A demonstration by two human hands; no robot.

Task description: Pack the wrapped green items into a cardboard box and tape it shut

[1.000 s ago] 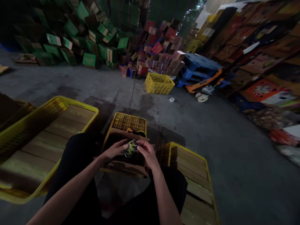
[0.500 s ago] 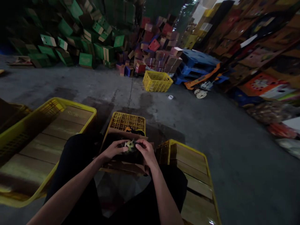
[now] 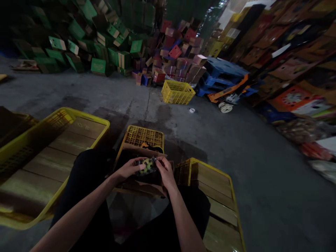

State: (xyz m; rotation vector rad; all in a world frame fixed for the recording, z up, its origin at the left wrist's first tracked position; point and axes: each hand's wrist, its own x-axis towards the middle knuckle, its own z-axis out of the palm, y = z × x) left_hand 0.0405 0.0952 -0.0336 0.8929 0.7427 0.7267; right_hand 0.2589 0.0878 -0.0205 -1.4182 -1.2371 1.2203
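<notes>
The left hand [image 3: 128,168] is clamped on a small green, dark-spotted item [image 3: 148,165] in shiny wrapping, above an open brown carton [image 3: 151,189] at a yellow crate [image 3: 136,134]. Compared with 0.5 s ago, the right hand [image 3: 166,170] sits slightly farther from the left, and more of the item shows between the 2 hands. The right fingertips meet at its right end; I cannot tell whether they grip it.

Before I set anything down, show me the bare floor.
Bare concrete runs right of the right yellow crate; another patch lies between the large left crate and green cartons. Crowded between those crates: knees, left hand, right hand, wrapped packet, cardboard box.
</notes>
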